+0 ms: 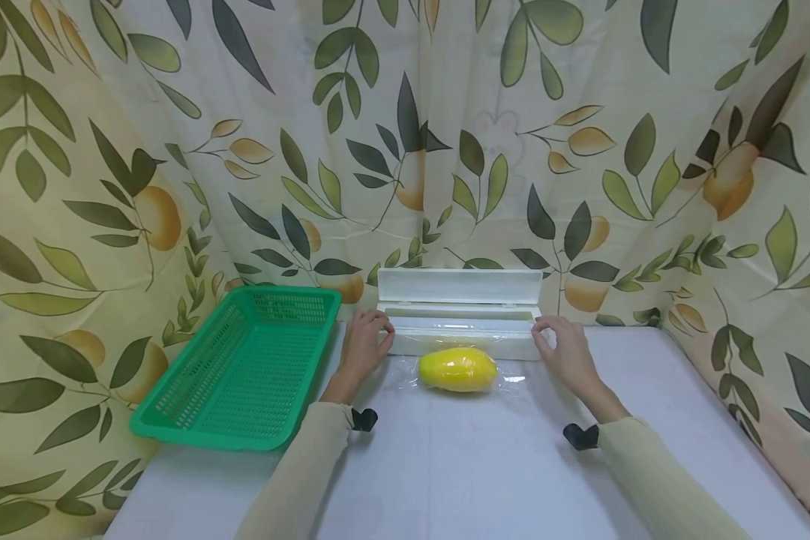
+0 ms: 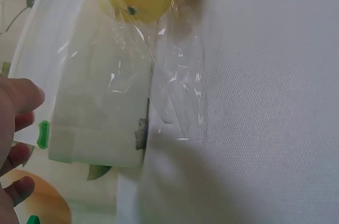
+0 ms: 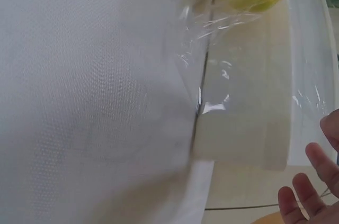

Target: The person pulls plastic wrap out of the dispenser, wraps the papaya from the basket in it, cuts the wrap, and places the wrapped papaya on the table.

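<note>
Head view: 2 hands pinch clear film at opposite ends of a white box

Left of the white box (image 1: 405,345) sits a green basket (image 1: 304,397), probably set aside so the arms have room. At the box's left end, the left hand (image 1: 363,346) brings thumb and forefinger together on the edge of the clear film (image 1: 511,380), other fingers loosely bent; a green clip (image 2: 43,134) shows just beside it. Along the box's back, the lid (image 1: 459,286) stands raised, likely to give access to the film. Just in front of the box's middle, the yellow fruit (image 1: 457,370) lies on its side with film around it, apparently placed so film reaches it directly. At the box's right end, the right hand (image 1: 568,352) makes a matching pinch, its remaining fingers spread; the wide grip presumably holds the film flat.
</note>
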The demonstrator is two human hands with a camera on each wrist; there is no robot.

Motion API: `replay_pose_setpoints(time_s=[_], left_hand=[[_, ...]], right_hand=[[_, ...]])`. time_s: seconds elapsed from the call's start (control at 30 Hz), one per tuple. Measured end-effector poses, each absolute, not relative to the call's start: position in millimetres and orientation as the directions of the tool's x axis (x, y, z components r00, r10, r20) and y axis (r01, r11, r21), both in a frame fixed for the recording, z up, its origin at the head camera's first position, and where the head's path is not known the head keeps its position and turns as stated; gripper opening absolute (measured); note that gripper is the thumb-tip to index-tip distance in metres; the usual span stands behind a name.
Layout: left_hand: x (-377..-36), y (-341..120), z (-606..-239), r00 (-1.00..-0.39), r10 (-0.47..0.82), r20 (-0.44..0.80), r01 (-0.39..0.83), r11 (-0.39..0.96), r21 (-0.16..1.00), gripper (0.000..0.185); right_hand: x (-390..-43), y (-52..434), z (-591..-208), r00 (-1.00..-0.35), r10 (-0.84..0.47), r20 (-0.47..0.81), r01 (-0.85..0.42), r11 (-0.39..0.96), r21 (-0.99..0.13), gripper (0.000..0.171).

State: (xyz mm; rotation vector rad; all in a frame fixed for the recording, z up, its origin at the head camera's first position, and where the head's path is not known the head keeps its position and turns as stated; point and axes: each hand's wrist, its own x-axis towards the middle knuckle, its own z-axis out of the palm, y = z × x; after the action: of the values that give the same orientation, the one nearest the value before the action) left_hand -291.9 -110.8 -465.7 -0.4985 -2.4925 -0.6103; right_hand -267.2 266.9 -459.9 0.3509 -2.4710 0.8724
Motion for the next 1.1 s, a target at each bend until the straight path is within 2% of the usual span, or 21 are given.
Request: replay_pose_setpoints(time_s=[0.27,0.43,0.6,0.8,0.97,1.1], left_hand=[[-284.9,-113.3,-468.1,-0.833,0.177,0.525,0.475,0.716,0.512,0.004],[-282.0,-113.9,-466.8,-0.857,0.183,0.481,0.470,0.659,0.587,0.004],[-274.8,-117.1,-461.6,-0.866,0.227,0.446,0.475,0.656,0.586,0.004],[-266.1,-122.5,-460.2,-0.828,0.283,0.485,0.542,0.627,0.559,0.003],[-255.6,-123.8,-456.7,-0.842,0.266,0.469,0.518,0.643,0.564,0.002],[-244.1,-124.7,-450.9,-0.860,0.250,0.445,0.489,0.656,0.575,0.009]], right_hand=[[-259.6,266.5,-455.7,-0.882,-0.045,0.470,-0.325,0.780,-0.535,0.011],[-253.2,265.0,-452.4,-0.894,-0.049,0.446,-0.313,0.779,-0.543,0.009],[-246.4,265.8,-451.4,-0.890,-0.062,0.451,-0.336,0.758,-0.559,0.008],[-235.6,266.1,-445.7,-0.889,-0.069,0.453,-0.353,0.735,-0.579,0.007],[-225.9,267.7,-440.4,-0.889,-0.077,0.451,-0.360,0.726,-0.586,0.014],[-216.9,269.9,-437.7,-0.892,-0.101,0.440,-0.370,0.722,-0.585,0.020]])
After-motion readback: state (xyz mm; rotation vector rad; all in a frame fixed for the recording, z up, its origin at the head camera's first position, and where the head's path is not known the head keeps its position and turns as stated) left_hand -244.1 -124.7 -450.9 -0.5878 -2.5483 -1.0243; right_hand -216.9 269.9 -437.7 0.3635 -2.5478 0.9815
